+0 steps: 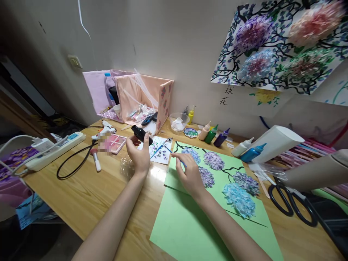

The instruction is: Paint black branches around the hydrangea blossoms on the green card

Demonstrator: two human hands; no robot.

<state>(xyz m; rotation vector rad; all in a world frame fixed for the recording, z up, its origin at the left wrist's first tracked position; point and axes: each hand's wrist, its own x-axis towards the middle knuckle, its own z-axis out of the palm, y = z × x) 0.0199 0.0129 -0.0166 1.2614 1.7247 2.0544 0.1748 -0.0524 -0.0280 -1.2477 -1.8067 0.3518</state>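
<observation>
Wooden desk [108, 195], wall [185, 43] standing behind — green sheet [174, 224] bearing flowers [239, 199]. Left hand [138, 154]: raised, grasping black bottle [141, 135] off sheet's left edge. Right hand [190, 174]: hovering over sheet — pinching blue brush [168, 149] by far-left corner.

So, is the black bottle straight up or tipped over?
Tipped: the black bottle slants sideways in the left hand, its two ends leaning well away from upright.

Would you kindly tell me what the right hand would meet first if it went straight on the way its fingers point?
Most likely the paint-spotted white sheet, just ahead of the right hand; the hand's height is unclear, so it might pass above.
</observation>
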